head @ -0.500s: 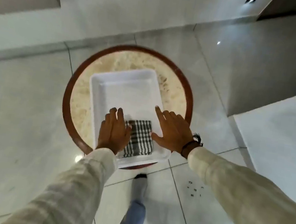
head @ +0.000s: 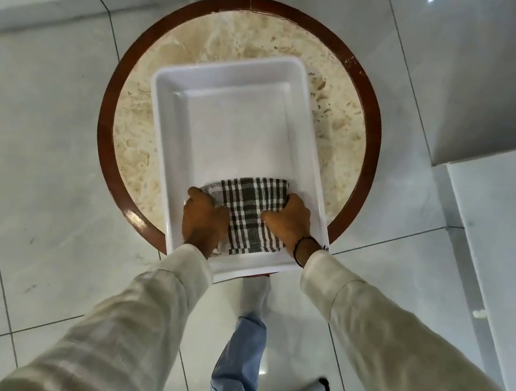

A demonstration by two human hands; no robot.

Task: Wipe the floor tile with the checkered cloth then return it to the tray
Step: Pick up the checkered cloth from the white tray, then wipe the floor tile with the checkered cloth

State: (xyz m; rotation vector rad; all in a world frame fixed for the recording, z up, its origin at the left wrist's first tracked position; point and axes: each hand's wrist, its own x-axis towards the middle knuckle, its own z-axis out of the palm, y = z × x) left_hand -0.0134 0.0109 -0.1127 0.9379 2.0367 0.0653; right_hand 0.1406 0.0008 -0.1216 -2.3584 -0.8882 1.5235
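Note:
A folded black-and-white checkered cloth [head: 249, 212] lies at the near end of a white rectangular tray [head: 227, 123]. My left hand [head: 204, 220] curls around the cloth's left edge and my right hand [head: 289, 222] curls around its right edge. Both hands' fingers are tucked at the cloth's sides, gripping it. The cloth still rests on the tray floor. Pale glossy floor tiles [head: 41, 136] surround the table.
The tray sits on a round marble-topped table [head: 339, 113] with a dark red-brown rim, overhanging its near edge. My legs in blue jeans [head: 240, 360] stand just below the table. A grey wall base [head: 499, 97] and a raised white slab [head: 512, 233] lie at the right.
Both hands went from lying flat with spread fingers beside the cloth to curling shut on its left and right edges. The view has moved closer over the tray.

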